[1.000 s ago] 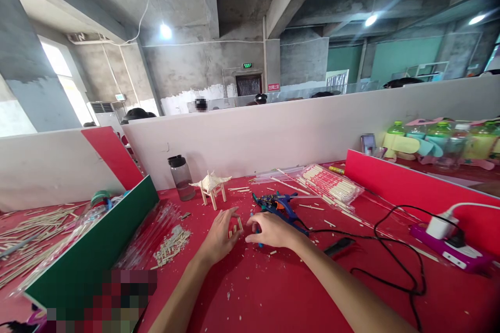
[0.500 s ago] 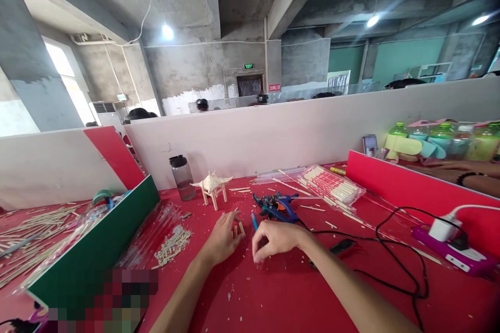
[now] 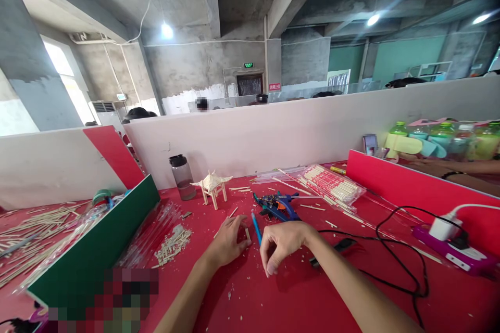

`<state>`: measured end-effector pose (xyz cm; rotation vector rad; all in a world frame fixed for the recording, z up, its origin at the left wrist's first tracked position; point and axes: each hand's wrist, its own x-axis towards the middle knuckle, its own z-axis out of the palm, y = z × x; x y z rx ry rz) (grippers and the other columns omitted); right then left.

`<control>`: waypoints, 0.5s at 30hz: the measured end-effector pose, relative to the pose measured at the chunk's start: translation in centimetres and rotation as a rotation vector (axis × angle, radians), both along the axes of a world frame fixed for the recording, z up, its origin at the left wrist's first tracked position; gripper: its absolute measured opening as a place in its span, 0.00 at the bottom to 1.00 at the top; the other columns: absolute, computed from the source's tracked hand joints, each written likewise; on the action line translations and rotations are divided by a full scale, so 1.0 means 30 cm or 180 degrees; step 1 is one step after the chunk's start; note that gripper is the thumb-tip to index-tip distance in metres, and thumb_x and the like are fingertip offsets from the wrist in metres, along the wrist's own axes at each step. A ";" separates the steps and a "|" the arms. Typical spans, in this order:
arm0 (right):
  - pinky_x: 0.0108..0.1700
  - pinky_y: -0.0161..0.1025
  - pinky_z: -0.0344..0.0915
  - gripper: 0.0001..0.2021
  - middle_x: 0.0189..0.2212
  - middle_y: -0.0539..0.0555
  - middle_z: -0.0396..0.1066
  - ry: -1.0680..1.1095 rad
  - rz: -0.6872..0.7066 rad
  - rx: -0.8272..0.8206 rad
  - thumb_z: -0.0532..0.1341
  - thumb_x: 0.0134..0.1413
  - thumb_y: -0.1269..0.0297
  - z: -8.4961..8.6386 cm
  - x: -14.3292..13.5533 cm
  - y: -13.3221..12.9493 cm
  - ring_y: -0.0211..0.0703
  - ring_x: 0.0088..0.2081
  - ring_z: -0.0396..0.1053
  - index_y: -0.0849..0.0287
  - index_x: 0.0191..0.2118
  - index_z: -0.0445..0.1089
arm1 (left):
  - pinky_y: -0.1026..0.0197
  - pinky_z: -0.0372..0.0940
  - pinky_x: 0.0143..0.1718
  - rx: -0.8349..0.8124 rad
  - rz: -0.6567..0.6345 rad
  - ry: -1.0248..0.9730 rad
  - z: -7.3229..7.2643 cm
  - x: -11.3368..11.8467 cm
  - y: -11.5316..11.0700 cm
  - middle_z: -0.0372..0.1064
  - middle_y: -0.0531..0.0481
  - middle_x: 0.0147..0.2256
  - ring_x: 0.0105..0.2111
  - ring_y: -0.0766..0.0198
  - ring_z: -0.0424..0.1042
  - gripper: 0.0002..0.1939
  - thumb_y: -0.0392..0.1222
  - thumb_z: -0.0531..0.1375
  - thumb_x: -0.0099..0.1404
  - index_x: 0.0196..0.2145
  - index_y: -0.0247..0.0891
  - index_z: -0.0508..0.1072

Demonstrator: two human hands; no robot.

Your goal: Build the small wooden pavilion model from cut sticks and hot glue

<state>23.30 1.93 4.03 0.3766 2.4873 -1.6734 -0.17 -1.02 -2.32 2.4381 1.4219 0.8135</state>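
Note:
My left hand [image 3: 230, 242] rests low over the red table, its thumb and fingers curled around a short wooden stick [image 3: 247, 234] that stands out at the fingertips. To its right my right hand [image 3: 287, 243] hangs bent at the wrist, thumb and fingers pinched together; whatever lies between them is too small to make out. A blue pen [image 3: 256, 228] lies between the two hands. Behind my left hand stands a small pavilion model [image 3: 213, 184] built of wooden sticks. Blue-handled pliers [image 3: 287, 208] lie beyond my right hand, beside other tools.
A pile of cut stick pieces [image 3: 174, 245] lies left, by a green divider [image 3: 97, 250]. A dark bottle [image 3: 182, 177] stands at the back. Packaged sticks [image 3: 332, 183], a black cable [image 3: 385, 239] and a purple power strip [image 3: 455, 255] are on the right. A co-worker's arm [image 3: 464, 177] shows beyond the red divider.
Both hands have shifted slightly right. My right hand has drawn a little nearer to me, baring more of the blue pen. The stick at my left fingertips has moved right with that hand.

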 end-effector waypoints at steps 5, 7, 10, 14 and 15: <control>0.38 0.30 0.66 0.19 0.31 0.53 0.78 0.0098 -0.0098 0.0079 0.70 0.47 0.51 0.006 0.011 0.004 0.39 0.32 0.74 0.64 0.36 0.81 | 0.46 0.61 0.58 -0.0064 -0.0001 0.0040 0.022 0.001 -0.012 0.72 0.43 0.51 0.54 0.50 0.67 0.31 0.40 0.66 0.58 0.58 0.40 0.63; 0.38 0.30 0.66 0.19 0.31 0.54 0.78 0.0110 -0.0134 0.0093 0.70 0.47 0.51 0.011 0.015 0.003 0.39 0.32 0.74 0.64 0.36 0.81 | 0.45 0.60 0.59 -0.0097 -0.0019 0.0044 0.030 -0.001 -0.015 0.72 0.43 0.51 0.55 0.50 0.67 0.33 0.39 0.66 0.57 0.59 0.40 0.63; 0.38 0.30 0.67 0.19 0.31 0.54 0.78 0.0106 -0.0157 0.0109 0.70 0.47 0.51 0.020 0.022 -0.002 0.39 0.32 0.74 0.64 0.36 0.80 | 0.45 0.60 0.59 -0.0178 -0.0048 0.0034 0.036 -0.005 -0.016 0.72 0.43 0.51 0.55 0.48 0.67 0.34 0.38 0.66 0.56 0.59 0.40 0.63; 0.39 0.31 0.66 0.18 0.32 0.53 0.78 0.0105 -0.0233 0.0243 0.69 0.49 0.51 0.027 0.022 -0.008 0.40 0.34 0.74 0.62 0.38 0.80 | 0.45 0.61 0.58 -0.0183 -0.0100 0.0005 0.029 -0.009 -0.013 0.72 0.42 0.50 0.53 0.48 0.68 0.33 0.37 0.65 0.56 0.59 0.39 0.63; 0.38 0.31 0.66 0.17 0.31 0.53 0.78 0.0117 -0.0340 0.0303 0.68 0.50 0.52 0.025 0.018 -0.007 0.39 0.33 0.73 0.62 0.38 0.80 | 0.44 0.61 0.58 -0.0183 -0.0110 0.0019 0.026 -0.009 -0.012 0.72 0.41 0.50 0.53 0.48 0.68 0.33 0.37 0.65 0.56 0.59 0.39 0.63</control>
